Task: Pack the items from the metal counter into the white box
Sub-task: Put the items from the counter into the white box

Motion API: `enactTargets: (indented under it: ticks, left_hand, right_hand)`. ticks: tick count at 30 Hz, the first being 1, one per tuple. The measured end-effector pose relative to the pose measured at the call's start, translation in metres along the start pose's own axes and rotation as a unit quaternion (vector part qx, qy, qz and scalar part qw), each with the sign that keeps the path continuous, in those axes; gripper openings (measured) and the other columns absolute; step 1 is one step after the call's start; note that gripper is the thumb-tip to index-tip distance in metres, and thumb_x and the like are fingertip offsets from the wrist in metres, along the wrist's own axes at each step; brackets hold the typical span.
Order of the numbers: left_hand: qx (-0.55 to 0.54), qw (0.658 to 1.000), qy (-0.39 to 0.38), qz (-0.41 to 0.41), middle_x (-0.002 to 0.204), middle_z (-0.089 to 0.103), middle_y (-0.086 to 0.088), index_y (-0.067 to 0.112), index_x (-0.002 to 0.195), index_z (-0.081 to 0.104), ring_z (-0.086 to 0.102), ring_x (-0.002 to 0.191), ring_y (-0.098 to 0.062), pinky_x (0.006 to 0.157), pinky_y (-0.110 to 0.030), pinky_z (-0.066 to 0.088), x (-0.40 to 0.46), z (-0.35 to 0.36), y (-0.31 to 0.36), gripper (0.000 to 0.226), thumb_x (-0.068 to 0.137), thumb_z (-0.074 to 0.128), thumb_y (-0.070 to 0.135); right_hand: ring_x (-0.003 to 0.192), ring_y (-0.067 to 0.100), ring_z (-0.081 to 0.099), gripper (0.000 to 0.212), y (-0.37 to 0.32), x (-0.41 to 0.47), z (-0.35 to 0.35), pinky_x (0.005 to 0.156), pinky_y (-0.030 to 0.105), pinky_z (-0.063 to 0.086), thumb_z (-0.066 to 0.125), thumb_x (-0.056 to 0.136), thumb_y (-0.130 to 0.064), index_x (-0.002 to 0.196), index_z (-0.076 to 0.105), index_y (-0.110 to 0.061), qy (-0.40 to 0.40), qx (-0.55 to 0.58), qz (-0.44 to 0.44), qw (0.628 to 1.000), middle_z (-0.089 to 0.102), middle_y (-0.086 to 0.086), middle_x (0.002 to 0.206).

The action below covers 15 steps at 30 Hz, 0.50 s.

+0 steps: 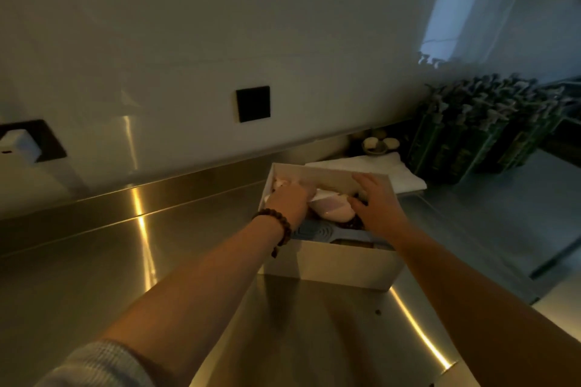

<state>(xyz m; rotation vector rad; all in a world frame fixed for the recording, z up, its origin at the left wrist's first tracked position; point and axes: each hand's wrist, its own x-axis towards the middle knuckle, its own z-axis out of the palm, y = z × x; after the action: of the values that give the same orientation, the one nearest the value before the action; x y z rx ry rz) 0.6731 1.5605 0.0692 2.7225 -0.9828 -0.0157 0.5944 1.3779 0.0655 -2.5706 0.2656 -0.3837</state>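
Head view: both hands are down in the white box [330,264] on the steel table [94,261]. Left hand [290,201], bead bracelet [278,226] on the wrist, has fingers curled into the contents; what they grip can't be told. Right hand [377,203] lies with fingers spread beside a pale pink bag [333,207]. A blue perforated piece [317,232] sits under it. Behind the box: white cloth [399,173], small bowl [379,145], green bottles [484,126]. Black wall plate [253,104] above.
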Motion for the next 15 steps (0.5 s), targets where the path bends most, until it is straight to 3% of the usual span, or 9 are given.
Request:
enactTargets:
  ticks: [4,7,8,12,15]
  left_hand:
    - [0.023,0.996,-0.083,-0.031,0.14,0.038,-0.013,0.016,0.127,0.05,0.047,0.118,-0.033,0.097,-0.042,0.04,0.014,0.019,0.001,0.039,0.094,0.047,0.035]
    - [0.108,0.988,-0.104,0.047,0.138,0.039,-0.009,0.016,0.129,0.043,0.04,0.121,-0.03,0.1,-0.049,0.038,0.021,0.023,-0.001,0.081,0.071,0.054,0.072]
    - [0.091,0.989,-0.102,0.062,0.138,0.039,-0.006,0.018,0.132,0.039,0.036,0.125,-0.029,0.103,-0.049,0.035,0.021,0.02,-0.001,0.092,0.065,0.052,0.079]
    - [-0.041,0.998,-0.031,0.039,0.149,0.028,-0.005,0.019,0.14,0.029,0.023,0.137,-0.029,0.111,-0.044,0.022,0.025,0.007,-0.017,0.092,0.071,0.048,0.077]
    - [-0.075,0.996,-0.023,-0.04,0.157,0.002,-0.005,0.017,0.148,0.012,0.01,0.143,-0.026,0.115,-0.041,0.014,0.021,0.007,-0.042,0.1,0.075,0.049,0.073]
  right_hand:
    - [0.128,0.02,0.042,0.056,0.025,-0.002,0.0,0.098,0.026,0.031,0.059,0.091,-0.026,0.142,0.038,-0.022,0.006,0.007,0.035,0.999,0.039,0.003,0.146]
    - [0.129,0.018,0.041,0.057,0.036,-0.002,0.0,0.097,0.023,0.028,0.061,0.09,-0.026,0.142,0.039,-0.023,0.013,0.012,0.039,0.999,0.038,0.001,0.147]
    - [0.13,0.019,0.039,0.058,0.038,0.0,-0.001,0.099,0.024,0.028,0.061,0.089,-0.027,0.142,0.038,-0.023,0.012,0.013,0.042,0.999,0.036,0.0,0.148]
    - [0.139,0.023,0.027,0.066,0.049,0.006,-0.002,0.107,0.03,0.025,0.061,0.089,-0.033,0.146,0.03,-0.021,-0.006,-0.024,0.054,0.998,0.024,0.005,0.154]
    - [0.144,0.026,0.014,0.081,0.062,0.009,-0.004,0.112,0.038,0.022,0.062,0.088,-0.038,0.151,0.013,-0.022,-0.036,-0.033,0.096,0.994,0.004,0.005,0.16]
